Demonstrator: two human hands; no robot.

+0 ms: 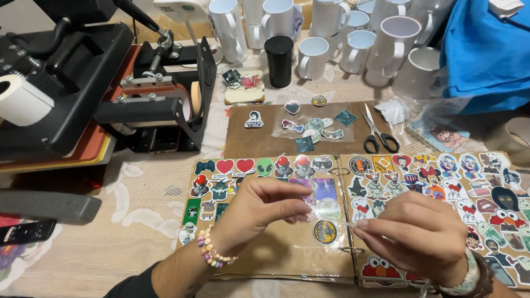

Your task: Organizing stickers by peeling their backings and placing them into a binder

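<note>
The left hand, with a pastel bead bracelet at the wrist, and the right hand meet above an open brown kraft-paper sticker album. Between them stretches a thin strip of clear plastic film: the left fingertips are pinched shut on its near-left end, and the right thumb and forefinger are closed on the other end. Whether a sticker clings to the film I cannot tell. The strip hangs just above the album's centre fold, over a round yellow-and-black sticker.

As a judgement, the sticking is well along. The album's right page is nearly covered with cartoon stickers, and the left page is filled only along its top, with bare brown paper below.

Beyond the album lies a brown board with loose stickers, and black-handled scissors on its right side. Left of the album stands a black heat press. Farthest off, behind the album, cluster white ceramic mugs and a black cylindrical container.
</note>
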